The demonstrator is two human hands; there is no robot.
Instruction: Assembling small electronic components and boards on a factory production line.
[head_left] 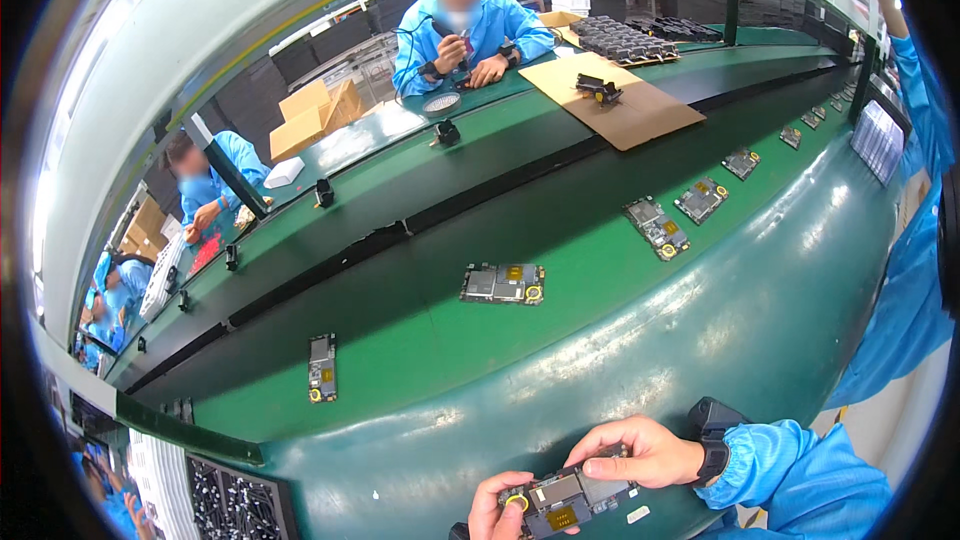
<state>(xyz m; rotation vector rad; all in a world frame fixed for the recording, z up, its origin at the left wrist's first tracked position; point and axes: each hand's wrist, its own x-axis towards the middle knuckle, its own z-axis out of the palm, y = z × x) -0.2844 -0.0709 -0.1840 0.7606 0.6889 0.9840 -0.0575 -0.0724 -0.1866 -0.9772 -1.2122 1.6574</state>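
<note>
Left hand (490, 508) grips one end of a circuit board (562, 492), thumb at its yellow ring (521, 502); right hand (648, 452) clasps the other end, and the board is up at the worktop's (420, 445) near edge. Just beside it lies a small white label (638, 515). Past the worktop's far edge, more circuit boards (503, 283) dot the green belt (420, 340); farther off, a cardboard sheet (645, 122) bears a black device (598, 90).

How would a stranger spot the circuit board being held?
Find the long green strip, then the shiny green worktop below it. At the picture's bottom edge is the circuit board. Unlike boards lying on the strip, it is held by the left grip and right grip.
</note>
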